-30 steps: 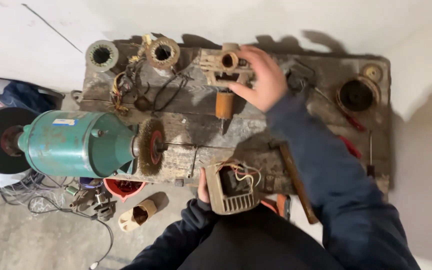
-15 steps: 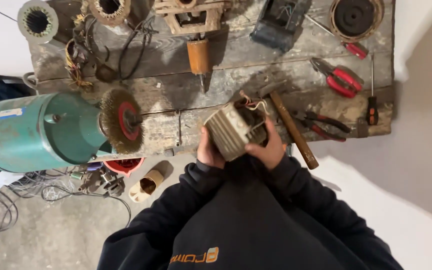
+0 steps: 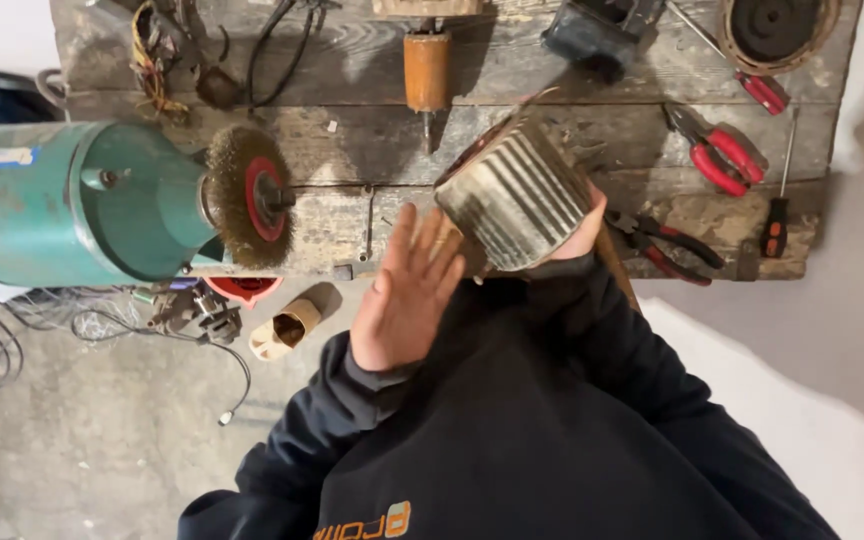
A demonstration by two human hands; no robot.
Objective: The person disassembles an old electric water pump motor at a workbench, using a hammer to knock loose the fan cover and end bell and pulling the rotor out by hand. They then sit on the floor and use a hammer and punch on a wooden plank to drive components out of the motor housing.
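I see the bench (image 3: 152,50) filling the top of the view, with the green motor (image 3: 62,200) on its left edge and the wire wheel (image 3: 247,195) on the motor's shaft. Just right of that, over the bench's near edge, the stator (image 3: 517,195) sits tilted in my right hand (image 3: 582,230), which wraps it from beneath with fingers closed round its ribbed shell. My left hand (image 3: 412,290) is flat and open, holding nothing, fingertips touching the stator's lower left side. Red pliers (image 3: 717,150) lie well to the right.

The one-handed hold looks risky to me: the stator seems heavy, and it could slip onto the bench edge or floor. The left hand is also near the wheel.

Half a second ago both hands cupped the stator lower, against the body; now it is raised and the left hand has let go.
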